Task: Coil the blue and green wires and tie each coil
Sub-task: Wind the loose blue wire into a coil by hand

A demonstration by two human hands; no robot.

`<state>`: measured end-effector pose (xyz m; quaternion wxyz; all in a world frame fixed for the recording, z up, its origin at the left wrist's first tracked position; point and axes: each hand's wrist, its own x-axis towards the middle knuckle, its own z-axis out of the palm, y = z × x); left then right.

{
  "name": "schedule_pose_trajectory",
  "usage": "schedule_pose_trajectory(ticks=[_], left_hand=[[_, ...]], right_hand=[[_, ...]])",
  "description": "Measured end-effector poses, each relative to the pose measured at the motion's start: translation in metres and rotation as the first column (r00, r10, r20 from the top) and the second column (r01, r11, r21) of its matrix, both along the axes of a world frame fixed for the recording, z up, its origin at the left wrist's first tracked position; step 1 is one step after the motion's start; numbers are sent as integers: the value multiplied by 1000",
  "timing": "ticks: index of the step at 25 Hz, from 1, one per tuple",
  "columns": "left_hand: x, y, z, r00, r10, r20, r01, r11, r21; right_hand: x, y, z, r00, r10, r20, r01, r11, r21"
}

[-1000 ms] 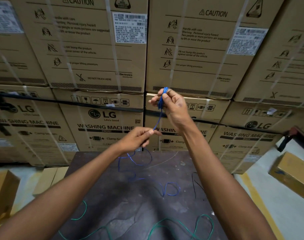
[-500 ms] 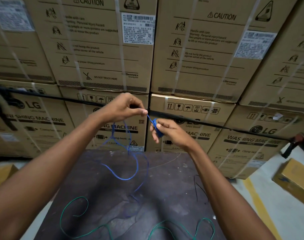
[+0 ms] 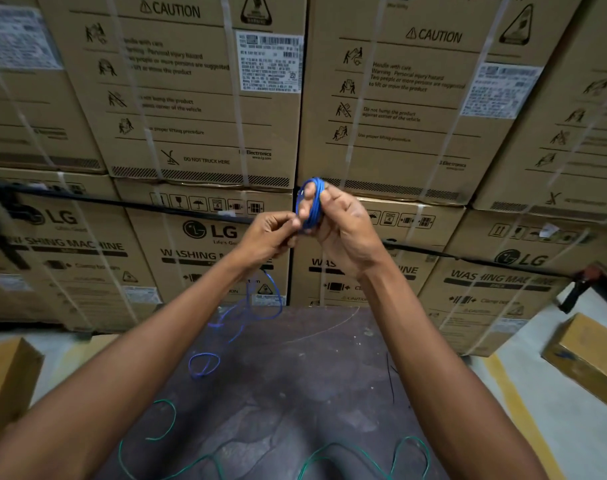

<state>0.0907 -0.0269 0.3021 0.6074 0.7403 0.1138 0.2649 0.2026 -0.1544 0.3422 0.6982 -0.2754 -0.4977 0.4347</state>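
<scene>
Now your right hand (image 3: 343,226) pinches the blue wire (image 3: 310,202) coil upright so your left hand (image 3: 271,233), fingers pressed on the strand, can feed slack

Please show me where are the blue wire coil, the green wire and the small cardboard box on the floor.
blue wire coil (image 3: 311,202), head view: on the loops at the right hand's fingers.
green wire (image 3: 411,445), head view: on its loop lying on the table's near edge.
small cardboard box (image 3: 587,358), head view: on its top face, right side.
</scene>
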Motion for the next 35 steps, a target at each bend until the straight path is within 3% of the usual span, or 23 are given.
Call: schedule_pose_trajectory(ticks=[4, 6, 8, 13, 15, 16, 20, 24, 27, 30, 33, 35], left_hand=[[-1, -8, -19, 993, -83, -86, 94, 986, 139], [-5, -6, -18, 987, -101, -126, 128, 967, 221], [-12, 0, -10, 983, -102, -152, 144, 944, 296], [-26, 14, 20, 969, -65, -239, 181, 845, 504], [-30, 21, 39, 978, -19, -206, 134, 817, 561], [-32, 26, 48, 984, -6, -181, 110, 813, 572], [-32, 41, 61, 993, -45, -106, 93, 861, 499], [-17, 40, 39, 998, -24, 51, 9, 963, 268], [-11, 27, 16, 997, -20, 75, 18, 999, 40], [-6, 14, -10, 999, -39, 14, 40, 996, -75], [-7, 1, -37, 989, -93, -113, 94, 995, 10], [-13, -7, -47, 981, -122, -153, 139, 985, 106]], right_hand=[[13, 15, 15, 973, -230, -35, 232, 966, 110], [24, 20, 12, 896, -419, 146, 405, 907, 118], [33, 23, 0, 740, -544, 395, 543, 830, 125], [35, 22, -35, 380, -479, 791, 598, 780, 184], [36, 16, -43, 297, -389, 872, 588, 794, 154], [35, 11, -47, 340, -340, 877, 571, 815, 94], [14, -7, -47, 739, -42, 672, 243, 948, -207], [-5, -16, -24, 921, 59, 384, 13, 983, -182], [-6, -15, -11, 973, 38, 226, -18, 996, -92], [-4, -7, 6, 997, -13, 81, 13, 1000, 0], [7, 3, 21, 986, -167, 16, 165, 982, 91], [18, 11, 25, 915, -360, 184, 339, 931, 135]])
